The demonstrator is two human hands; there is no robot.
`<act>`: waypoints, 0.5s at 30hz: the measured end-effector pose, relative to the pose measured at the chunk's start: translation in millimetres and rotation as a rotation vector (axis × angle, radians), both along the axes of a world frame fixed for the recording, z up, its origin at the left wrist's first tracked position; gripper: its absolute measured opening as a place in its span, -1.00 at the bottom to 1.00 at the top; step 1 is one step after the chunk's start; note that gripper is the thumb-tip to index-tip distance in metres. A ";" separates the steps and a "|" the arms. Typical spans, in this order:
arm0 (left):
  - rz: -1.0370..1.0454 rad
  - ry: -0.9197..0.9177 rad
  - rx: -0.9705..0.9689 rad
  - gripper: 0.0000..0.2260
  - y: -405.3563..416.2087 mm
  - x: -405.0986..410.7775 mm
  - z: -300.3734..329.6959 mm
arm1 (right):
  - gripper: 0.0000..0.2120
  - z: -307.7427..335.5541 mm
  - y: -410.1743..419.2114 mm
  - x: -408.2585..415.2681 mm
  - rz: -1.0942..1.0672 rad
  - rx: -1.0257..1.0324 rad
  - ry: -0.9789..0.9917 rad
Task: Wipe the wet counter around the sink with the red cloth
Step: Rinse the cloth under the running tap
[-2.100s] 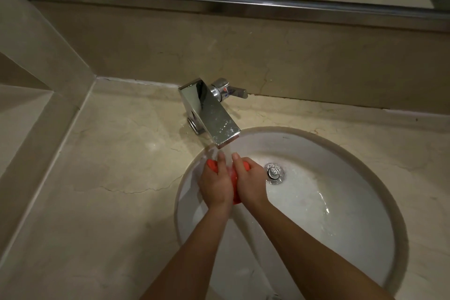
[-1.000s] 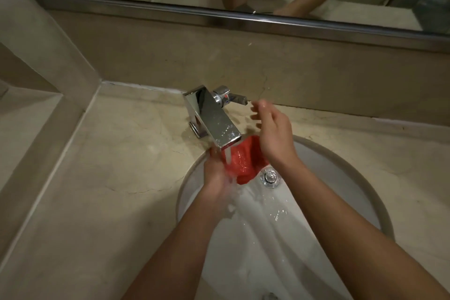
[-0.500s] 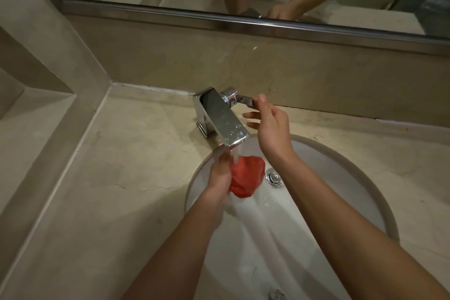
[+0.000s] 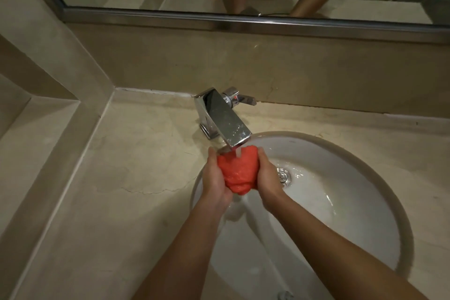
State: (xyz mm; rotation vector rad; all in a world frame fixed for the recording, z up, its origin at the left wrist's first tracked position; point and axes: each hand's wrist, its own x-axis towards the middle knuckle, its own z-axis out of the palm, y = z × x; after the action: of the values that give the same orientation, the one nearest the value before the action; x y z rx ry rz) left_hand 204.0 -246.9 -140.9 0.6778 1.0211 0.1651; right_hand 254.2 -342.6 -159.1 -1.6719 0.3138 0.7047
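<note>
Under the square chrome tap [image 4: 222, 118], both hands grip the bunched red cloth [image 4: 238, 171].
I judge it soaked, limp, heavy; left hand [image 4: 215, 178] and right hand [image 4: 267, 178] should squeeze its middle.

Both bare forearms reach forward side by side; the left hand [image 4: 214, 178] and right hand [image 4: 266, 178] face each other, fingers curled, squeezing something bunched between the palms.

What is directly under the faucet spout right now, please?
The red cloth, bunched between the left hand and right hand, catching the water over the sink. The basin beneath the cloth is hidden.
</note>
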 end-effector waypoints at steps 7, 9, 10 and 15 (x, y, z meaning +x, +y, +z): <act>-0.020 0.249 0.438 -0.55 -29.4 1.6 -12.8 | -0.51 8.1 27.2 2.1 -0.091 0.078 -0.062; -0.041 0.290 0.403 -0.55 -33.7 1.5 -18.9 | -0.49 6.1 32.2 -4.5 -0.043 0.041 -0.043; -0.064 0.310 0.398 -0.52 -33.3 0.6 -21.0 | -0.46 3.6 33.6 -5.8 -0.018 0.016 -0.038; -0.109 0.356 0.537 -0.46 -28.2 -6.7 -27.0 | -0.40 -8.2 37.1 -9.1 -0.028 -0.024 -0.020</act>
State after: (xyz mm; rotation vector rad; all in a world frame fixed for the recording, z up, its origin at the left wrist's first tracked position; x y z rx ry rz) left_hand 197.3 -275.0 -167.9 1.2819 1.2898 0.2313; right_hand 245.1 -305.4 -167.3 -1.6934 0.3320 0.6649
